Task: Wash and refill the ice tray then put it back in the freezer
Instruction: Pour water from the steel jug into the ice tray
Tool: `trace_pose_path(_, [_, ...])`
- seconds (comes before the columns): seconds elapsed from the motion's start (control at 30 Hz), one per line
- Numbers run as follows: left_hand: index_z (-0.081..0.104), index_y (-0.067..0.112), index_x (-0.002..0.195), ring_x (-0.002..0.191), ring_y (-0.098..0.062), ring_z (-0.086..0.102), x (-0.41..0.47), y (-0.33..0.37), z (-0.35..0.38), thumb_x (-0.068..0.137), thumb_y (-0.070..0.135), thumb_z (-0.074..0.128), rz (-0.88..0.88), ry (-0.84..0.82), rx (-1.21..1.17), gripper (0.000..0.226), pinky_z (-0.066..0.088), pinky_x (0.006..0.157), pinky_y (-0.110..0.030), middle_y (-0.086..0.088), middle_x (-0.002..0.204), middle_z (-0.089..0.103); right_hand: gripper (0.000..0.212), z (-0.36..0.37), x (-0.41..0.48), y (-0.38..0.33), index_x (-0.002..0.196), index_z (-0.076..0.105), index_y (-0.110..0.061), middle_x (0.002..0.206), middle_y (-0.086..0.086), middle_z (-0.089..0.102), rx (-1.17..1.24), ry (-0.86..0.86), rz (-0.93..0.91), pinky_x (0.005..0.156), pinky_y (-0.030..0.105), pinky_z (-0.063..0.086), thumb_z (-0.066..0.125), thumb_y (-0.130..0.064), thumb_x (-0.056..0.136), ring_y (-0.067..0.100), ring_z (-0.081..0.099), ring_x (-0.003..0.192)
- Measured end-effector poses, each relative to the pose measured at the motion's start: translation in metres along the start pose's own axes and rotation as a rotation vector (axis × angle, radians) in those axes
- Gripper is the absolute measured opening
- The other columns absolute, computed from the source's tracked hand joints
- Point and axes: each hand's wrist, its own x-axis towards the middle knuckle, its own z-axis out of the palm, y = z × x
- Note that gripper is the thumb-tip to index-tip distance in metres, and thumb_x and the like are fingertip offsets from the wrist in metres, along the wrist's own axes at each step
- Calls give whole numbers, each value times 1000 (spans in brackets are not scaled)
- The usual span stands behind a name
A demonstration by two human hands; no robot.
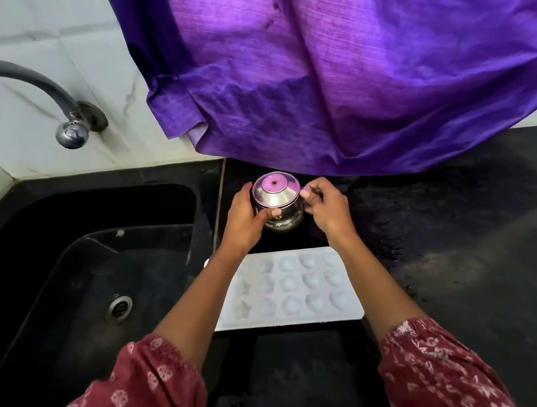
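A white ice tray [290, 295] with star and round moulds lies flat on the black counter, just right of the sink. Behind it stands a small steel pot [278, 215] with a steel lid [275, 192] upside down on top. My left hand [244, 220] curls round the pot's left side. My right hand [323, 202] pinches the lid's right rim with thumb and fingertips. Both forearms cross above the tray and hide part of its left and right ends.
A black sink [80, 289] with a steel drain [118, 309] fills the left. A curved steel tap [27, 92] is fixed to the white tiled wall. A purple cloth [362, 67] hangs over the back of the black counter [462, 232].
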Motion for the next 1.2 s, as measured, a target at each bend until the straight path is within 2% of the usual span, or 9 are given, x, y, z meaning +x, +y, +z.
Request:
trace_pose_path(0.17, [32, 6, 141, 123, -29, 48, -14, 23, -3, 75, 27, 75, 23, -56, -61, 81, 42, 100, -45, -15, 136, 48, 22, -21, -21, -10, 73, 49, -24, 73, -3, 54, 64, 24, -76, 76, 38, 46, 53, -13, 92, 18, 50, 76])
trace_pose_path(0.3, [28, 8, 143, 126, -24, 45, -32, 41, 3, 79, 19, 71, 26, -108, -139, 78, 37, 106, -39, -11, 140, 44, 20, -36, -46, -17, 76, 46, -21, 75, -4, 47, 266, 66, -125, 66, 20, 36, 47, -14, 96, 8, 42, 72])
trace_pose_path(0.43, [24, 11, 146, 130, -24, 42, -49, 53, 12, 78, 27, 73, 65, -153, -171, 85, 36, 108, -43, -10, 145, 40, 23, -43, -64, -24, 76, 39, -18, 73, -2, 45, 520, 160, -52, 61, 17, 41, 49, -25, 95, 5, 43, 65])
trace_pose_path(0.6, [18, 14, 147, 124, -15, 46, -72, 52, 6, 79, 34, 69, 114, -240, -179, 88, 38, 107, -40, -6, 142, 44, 32, -56, -84, -31, 69, 33, -17, 66, -2, 43, 677, 268, -12, 52, 15, 42, 54, -13, 92, 2, 45, 53])
trace_pose_path(0.67, [16, 17, 148, 130, -18, 40, -78, 39, -7, 72, 60, 64, 170, -261, 17, 100, 30, 111, -42, -3, 146, 38, 33, -63, -90, -31, 68, 33, -17, 65, -2, 44, 684, 298, 4, 50, 15, 41, 54, -10, 92, 2, 44, 53])
trace_pose_path(0.73, [14, 20, 149, 139, -20, 26, -83, 18, -23, 54, 91, 37, 222, -258, 365, 121, 20, 114, -39, -1, 153, 25, 33, -71, -93, -30, 67, 33, -18, 63, -4, 45, 659, 329, 8, 50, 15, 39, 54, -9, 91, 2, 43, 53])
trace_pose_path(0.83, [5, 22, 149, 144, -17, 1, -90, -19, -40, 28, 102, 1, 193, -298, 675, 146, 5, 114, -37, 3, 158, 2, 34, -81, -96, -29, 66, 33, -19, 49, -14, 47, 643, 360, 4, 47, 13, 37, 54, -9, 91, -2, 42, 45])
trace_pose_path(1.03, [-41, 25, 130, 140, -14, -25, -104, -61, -60, 13, 103, 7, 85, -475, 857, 149, -13, 113, -35, 4, 153, -28, 36, -90, -102, -24, 65, 31, -19, 43, -15, 44, 593, 393, 22, 44, 13, 36, 53, -7, 91, -2, 40, 43])
trace_pose_path(1.2, [-42, 19, 129, 141, -15, -23, -104, -70, -63, 13, 104, 14, 24, -547, 839, 155, -12, 113, -35, -2, 153, -28, 34, -94, -105, -20, 66, 33, -20, 62, -3, 43, 529, 378, 51, 48, 17, 38, 56, -9, 90, 5, 42, 53])
